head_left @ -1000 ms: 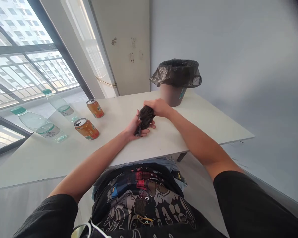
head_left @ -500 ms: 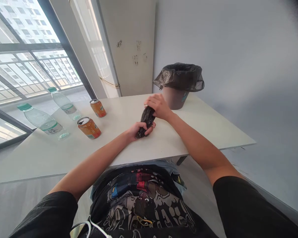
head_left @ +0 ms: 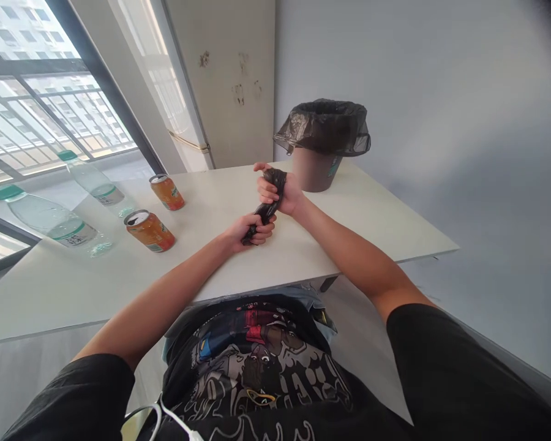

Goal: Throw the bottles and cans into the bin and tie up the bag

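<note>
You have the black plastic bag (head_left: 267, 211) bunched up above the table (head_left: 220, 269), in front of the bin (head_left: 316, 168). Your left hand (head_left: 252, 233) is closed around its lower end, your right hand (head_left: 275, 190) around its upper part, nearer the bin. Two orange cans (head_left: 150, 231) and two clear bottles (head_left: 55, 219) stand left of the bin, the bottles farther out.

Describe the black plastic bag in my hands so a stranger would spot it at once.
Find the white table, then the brown trash bin standing on it. Just nearer and to the left, the left hand and the right hand grip the black plastic bag. It is bunched into a narrow twist, while the bin's dark liner spreads open over the rim.
</note>
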`<state>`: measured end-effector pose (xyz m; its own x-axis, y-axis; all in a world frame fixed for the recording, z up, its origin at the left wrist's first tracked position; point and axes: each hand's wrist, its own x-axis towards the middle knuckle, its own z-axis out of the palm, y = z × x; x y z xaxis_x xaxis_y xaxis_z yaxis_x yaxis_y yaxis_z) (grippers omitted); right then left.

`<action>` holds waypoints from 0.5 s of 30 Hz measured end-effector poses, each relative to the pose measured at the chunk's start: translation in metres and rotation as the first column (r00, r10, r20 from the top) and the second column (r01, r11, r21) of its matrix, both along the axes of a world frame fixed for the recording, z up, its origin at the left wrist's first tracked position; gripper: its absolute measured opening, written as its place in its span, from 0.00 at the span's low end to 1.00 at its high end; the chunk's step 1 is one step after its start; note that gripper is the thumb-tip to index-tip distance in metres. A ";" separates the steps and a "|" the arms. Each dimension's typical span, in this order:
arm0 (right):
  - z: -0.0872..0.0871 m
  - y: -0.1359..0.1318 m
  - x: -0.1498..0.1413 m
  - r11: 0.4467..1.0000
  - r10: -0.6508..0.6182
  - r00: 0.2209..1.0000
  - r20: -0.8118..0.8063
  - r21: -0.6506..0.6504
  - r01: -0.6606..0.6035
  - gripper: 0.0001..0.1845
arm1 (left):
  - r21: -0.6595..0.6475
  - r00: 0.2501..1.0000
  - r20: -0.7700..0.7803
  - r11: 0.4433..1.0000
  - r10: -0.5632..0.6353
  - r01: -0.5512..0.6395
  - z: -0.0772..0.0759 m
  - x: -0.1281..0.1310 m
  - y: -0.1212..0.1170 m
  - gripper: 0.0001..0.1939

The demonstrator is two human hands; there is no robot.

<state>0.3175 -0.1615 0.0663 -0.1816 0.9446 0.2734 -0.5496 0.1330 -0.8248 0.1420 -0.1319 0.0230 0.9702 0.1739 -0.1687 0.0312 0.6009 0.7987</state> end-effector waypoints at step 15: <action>-0.035 0.026 0.034 0.923 -0.375 0.726 0.576 0.161 0.349 0.13 | -0.072 0.940 0.098 0.945 0.327 -0.321 0.005 0.003 0.005 0.09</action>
<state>0.3512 -0.1352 0.0310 0.0355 0.9631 0.2668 0.1359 0.2599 -0.9560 0.1447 -0.1267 0.0276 0.8759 0.4750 -0.0844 -0.2562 0.6063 0.7528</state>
